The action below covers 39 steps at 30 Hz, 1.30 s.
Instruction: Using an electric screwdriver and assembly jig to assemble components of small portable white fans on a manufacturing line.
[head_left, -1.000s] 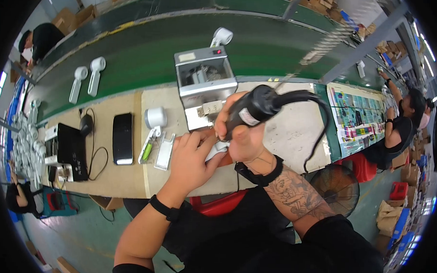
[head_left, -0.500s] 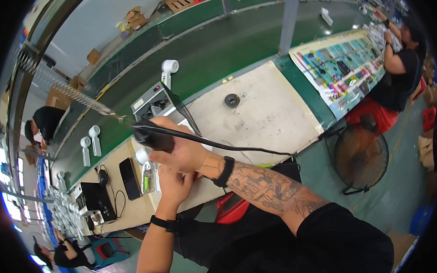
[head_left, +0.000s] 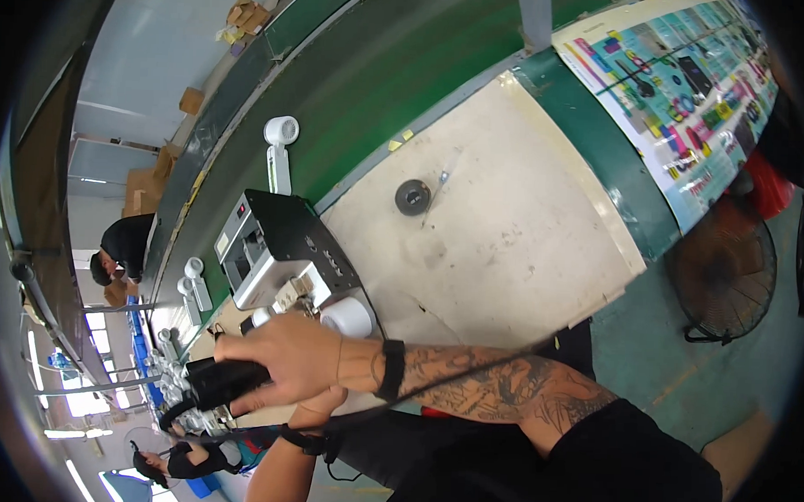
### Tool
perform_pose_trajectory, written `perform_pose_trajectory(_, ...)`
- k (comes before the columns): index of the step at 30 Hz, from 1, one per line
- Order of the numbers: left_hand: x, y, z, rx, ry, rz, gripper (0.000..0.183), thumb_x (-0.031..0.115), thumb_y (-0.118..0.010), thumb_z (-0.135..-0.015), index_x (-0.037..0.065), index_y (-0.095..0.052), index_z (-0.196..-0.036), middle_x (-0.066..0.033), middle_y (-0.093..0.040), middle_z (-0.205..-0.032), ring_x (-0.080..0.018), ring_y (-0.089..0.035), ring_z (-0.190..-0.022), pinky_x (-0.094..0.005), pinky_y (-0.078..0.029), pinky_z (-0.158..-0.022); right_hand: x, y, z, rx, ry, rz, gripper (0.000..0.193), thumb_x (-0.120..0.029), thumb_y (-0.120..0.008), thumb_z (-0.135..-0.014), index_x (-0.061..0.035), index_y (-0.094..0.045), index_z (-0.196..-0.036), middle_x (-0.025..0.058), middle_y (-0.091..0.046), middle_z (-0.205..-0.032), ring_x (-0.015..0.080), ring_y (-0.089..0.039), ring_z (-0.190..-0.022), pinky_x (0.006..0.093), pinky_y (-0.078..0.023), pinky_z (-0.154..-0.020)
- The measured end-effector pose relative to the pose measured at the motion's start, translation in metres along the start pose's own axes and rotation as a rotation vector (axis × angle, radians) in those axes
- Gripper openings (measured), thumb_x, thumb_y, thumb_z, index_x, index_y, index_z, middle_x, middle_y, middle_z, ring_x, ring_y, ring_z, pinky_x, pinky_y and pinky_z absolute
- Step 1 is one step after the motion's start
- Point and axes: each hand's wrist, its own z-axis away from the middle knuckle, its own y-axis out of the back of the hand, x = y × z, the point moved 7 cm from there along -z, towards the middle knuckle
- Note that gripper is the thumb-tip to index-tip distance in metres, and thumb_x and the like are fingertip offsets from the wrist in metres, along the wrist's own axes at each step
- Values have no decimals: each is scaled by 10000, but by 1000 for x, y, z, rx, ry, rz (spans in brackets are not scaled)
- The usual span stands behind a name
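Observation:
My right hand (head_left: 285, 358) is wrapped round a black electric screwdriver (head_left: 225, 382), a thick cylinder whose cable runs back across my forearm. Its tip is hidden. Just below and behind, my left hand (head_left: 324, 406) is mostly covered by the right; its fingers, and anything in them, do not show. Beyond the right hand stands a black and silver screw feeder (head_left: 301, 239) with a red switch. Close to my right knuckles, by the feeder's front, sits a white round part (head_left: 348, 317).
White handheld fans (head_left: 280, 154) lie on the green conveyor (head_left: 364, 81). A black round disc (head_left: 413, 197) rests on the pale worktop (head_left: 509, 219). At right are a printed colourful sheet (head_left: 681, 110) and a floor fan (head_left: 724, 271). Co-workers (head_left: 128, 246) work at left.
My view has shifted. My right hand has carried the screwdriver lower and leftward, away from the feeder, and its cable now hangs across my forearm. My left hand has sunk lower behind it.

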Motion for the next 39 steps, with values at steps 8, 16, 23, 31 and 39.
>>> perform_pose_trajectory(8,45,8,-62,74,57,233,528,233,-691,-1015,70,-592,-1507,-141,-624,-1508,-287,-591,-1391,-448,-445,-1201,7,4,1,-54,-17,-16,547,-551,-848,-872,-154,-604,-1159,78,-697,-783,371,-721,-733,478,-517,-607)
perform_pose_trajectory(16,69,64,-13,311,-74,230,459,205,-717,-989,51,-654,-1417,-165,-628,-1505,-330,-577,-1412,-450,-454,-1190,11,-16,-21,-21,-156,-107,529,-421,-913,-871,-110,-657,-1214,95,-746,-907,285,-758,-773,398,-577,-715)
perform_pose_trajectory(23,75,113,10,691,-230,143,459,288,-860,-844,66,-744,-1229,-136,-703,-1171,-369,-652,-1069,-494,-484,-941,49,-56,-12,99,-304,-433,731,-642,-770,-967,-32,-623,-1341,18,-634,-813,94,-584,-664,266,-495,-611)
perform_pose_trajectory(31,35,115,39,811,-285,220,434,310,-883,-826,91,-759,-1180,-81,-689,-1110,-319,-653,-1045,-454,-466,-905,45,-99,-17,128,-376,-44,1113,-1045,-430,-808,-32,-533,-1255,48,-572,-727,143,-557,-624,302,-477,-609)
perform_pose_trajectory(39,26,117,37,789,-269,239,450,299,-894,-815,77,-753,-1180,-85,-678,-1145,-327,-646,-1049,-447,-462,-896,14,-90,-38,162,-174,-273,1133,-1060,-408,-809,-50,-518,-1311,83,-591,-790,204,-576,-667,407,-501,-665)
